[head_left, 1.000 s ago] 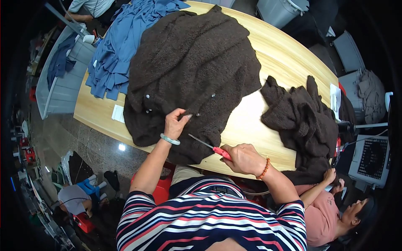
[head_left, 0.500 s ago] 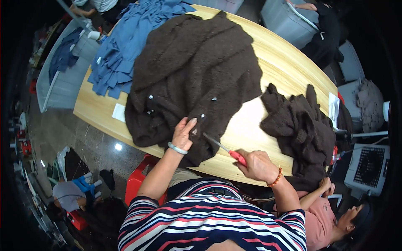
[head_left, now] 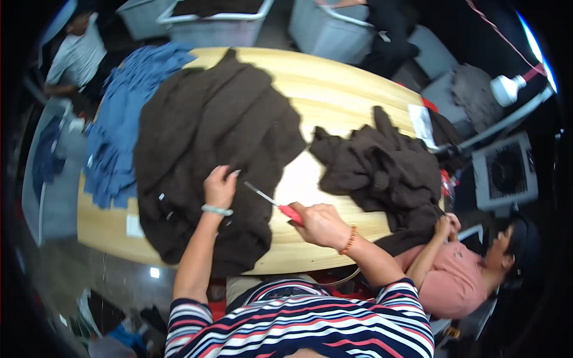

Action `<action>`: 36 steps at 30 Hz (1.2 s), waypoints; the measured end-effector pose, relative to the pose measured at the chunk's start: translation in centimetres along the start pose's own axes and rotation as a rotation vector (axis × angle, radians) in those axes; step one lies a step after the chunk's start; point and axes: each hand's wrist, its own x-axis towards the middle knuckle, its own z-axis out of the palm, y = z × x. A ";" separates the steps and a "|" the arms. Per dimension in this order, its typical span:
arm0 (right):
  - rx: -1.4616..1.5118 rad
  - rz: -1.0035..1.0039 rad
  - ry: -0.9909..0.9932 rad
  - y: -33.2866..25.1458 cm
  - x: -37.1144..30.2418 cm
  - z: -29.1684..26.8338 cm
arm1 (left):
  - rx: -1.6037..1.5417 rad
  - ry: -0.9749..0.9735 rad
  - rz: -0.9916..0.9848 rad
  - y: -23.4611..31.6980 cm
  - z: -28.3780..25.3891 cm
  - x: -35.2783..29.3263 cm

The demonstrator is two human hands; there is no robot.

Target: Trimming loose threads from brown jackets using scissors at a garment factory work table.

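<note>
A large heap of dark brown fuzzy fabric (head_left: pixel 209 119) spreads over the left half of the table. My left hand (head_left: pixel 219 190) rests on its near part, thumb and finger pinched at the cloth beside a small white bit (head_left: pixel 237 173). Motion blur softens the fingertips. My right hand (head_left: pixel 325 225) is closed round the red handle of a slim tool (head_left: pixel 290 213) with a thin metal shaft. Its tip points up and left, just right of my left fingers, over the brown cloth; I cannot tell whether it touches. Another white bit (head_left: pixel 161 197) lies on the heap further left.
Blue cloth (head_left: pixel 128 107) is piled along the left of the table (head_left: pixel 340 77). A second brown pile (head_left: pixel 388 167) lies on the right. Beside it sits a person in a pink shirt (head_left: pixel 450 274). Grey bins (head_left: pixel 215 30) stand beyond the far edge.
The whole view has turned, shifting the table leftward in the picture. My left hand stays at the brown fabric, and the tool's tip remains close to it in my right hand.
</note>
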 end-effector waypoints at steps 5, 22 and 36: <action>0.107 -0.049 -0.165 0.2 -0.6 -1.4 | -0.586 -0.097 -0.251 2.0 -1.1 -1.3; 0.118 0.208 0.075 3.0 -1.4 -2.4 | 0.192 0.286 0.117 5.7 -3.9 -8.9; 0.161 0.127 0.074 1.5 3.3 -1.5 | 0.581 -0.337 0.668 4.1 -5.1 0.4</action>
